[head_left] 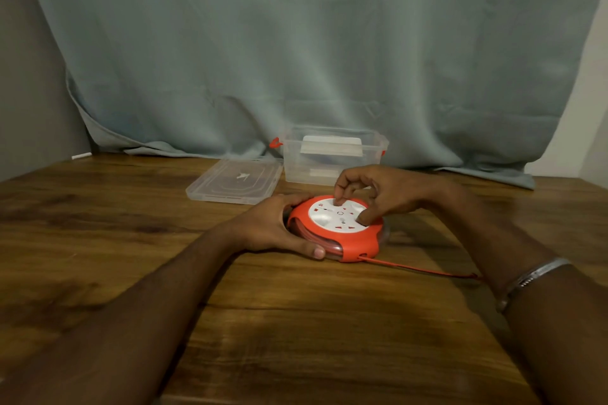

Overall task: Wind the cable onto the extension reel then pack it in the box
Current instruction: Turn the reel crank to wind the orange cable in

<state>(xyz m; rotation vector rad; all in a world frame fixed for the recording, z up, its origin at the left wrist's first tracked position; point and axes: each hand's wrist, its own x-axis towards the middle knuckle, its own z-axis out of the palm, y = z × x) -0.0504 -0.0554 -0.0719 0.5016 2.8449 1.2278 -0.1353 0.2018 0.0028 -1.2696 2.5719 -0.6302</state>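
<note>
A round red extension reel (353, 242) with a white socket face lies flat on the wooden table (296, 322). My left hand (269, 227) grips its left rim, thumb at the front edge. My right hand (378, 192) rests on the white face, with a fingertip and the thumb pressed onto it. A thin red cable (418, 269) runs from the reel's front right towards my right forearm, where its end is hidden. Behind the reel stands a clear plastic box (332, 158) with red latches, open at the top.
The box's clear lid (235, 181) lies flat on the table to the left of the box. A grey-blue curtain (296, 59) hangs behind and drapes onto the table's far edge. A metal bangle (533, 276) circles my right wrist.
</note>
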